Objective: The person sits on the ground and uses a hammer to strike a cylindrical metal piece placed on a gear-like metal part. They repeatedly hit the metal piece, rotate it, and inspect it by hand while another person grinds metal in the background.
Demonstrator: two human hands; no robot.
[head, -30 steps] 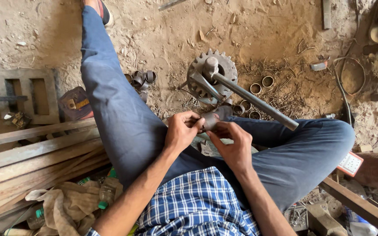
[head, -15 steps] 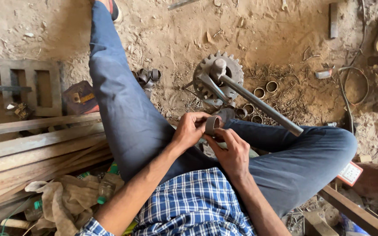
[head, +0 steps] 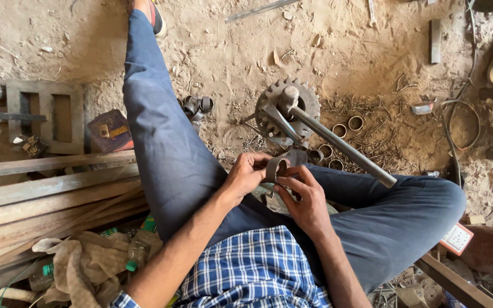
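I sit on a dirt floor in blue jeans and a checked shirt. Both hands meet in front of my lap around a short metal ring [head: 275, 169]. My left hand [head: 245, 175] pinches the ring's left side. My right hand [head: 304, 197] holds it from below and the right, fingers curled. Just beyond the hands stands a toothed metal gear [head: 309, 102] with a long steel lever bar [head: 343, 148] running down to the right over my right leg. Several more metal rings [head: 347, 126] lie on the ground beside the gear.
Long wooden planks [head: 47, 188] lie at my left, with a metal frame [head: 47, 114] and a small box [head: 109, 130] behind them. A dirty cloth [head: 81, 262] and bottles sit near my left hip. Black pipe fittings [head: 196, 106] lie past my left knee. Cable and scrap clutter the right side.
The view has shifted slightly. My hands stay together on the ring and have turned it a little, so its opening now faces up toward me.
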